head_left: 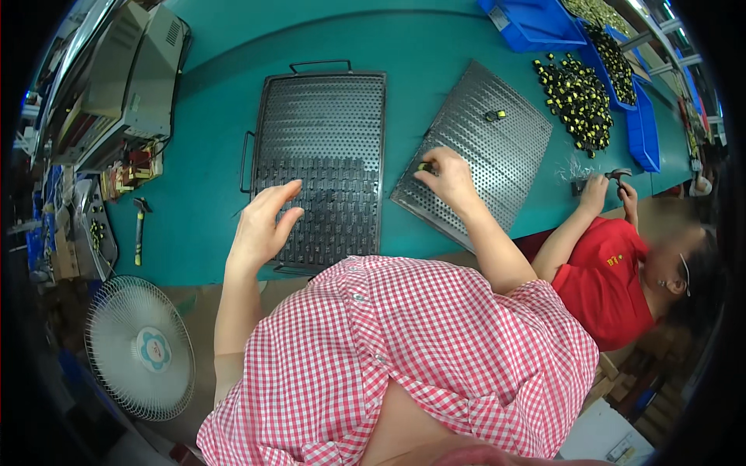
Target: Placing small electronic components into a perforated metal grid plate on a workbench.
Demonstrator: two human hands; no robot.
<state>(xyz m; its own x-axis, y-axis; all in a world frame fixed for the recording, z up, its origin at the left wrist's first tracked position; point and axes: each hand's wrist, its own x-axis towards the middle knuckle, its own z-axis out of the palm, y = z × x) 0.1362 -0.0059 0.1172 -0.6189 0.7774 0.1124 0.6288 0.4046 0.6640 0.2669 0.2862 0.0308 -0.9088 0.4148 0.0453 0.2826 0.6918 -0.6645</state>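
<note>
My left hand (268, 221) hovers over the lower left part of a perforated metal tray (320, 105), thumb and fingers apart and nothing in them. The lower half of that tray holds rows of small dark pieces (330, 210). My right hand (449, 179) pinches a small black-and-yellow component (425, 166) above the left edge of a second perforated plate (497, 147), which lies turned at an angle. Farther up on this plate sit a couple of similar black-and-yellow components (494, 116).
A heap of black-and-yellow components (575, 101) lies at the right beside blue bins (643, 132). A co-worker in a red shirt (602, 272) handles a hammer (619, 175). Another hammer (140, 229) and a grey machine (136, 85) are at left; a fan (140, 349) stands below.
</note>
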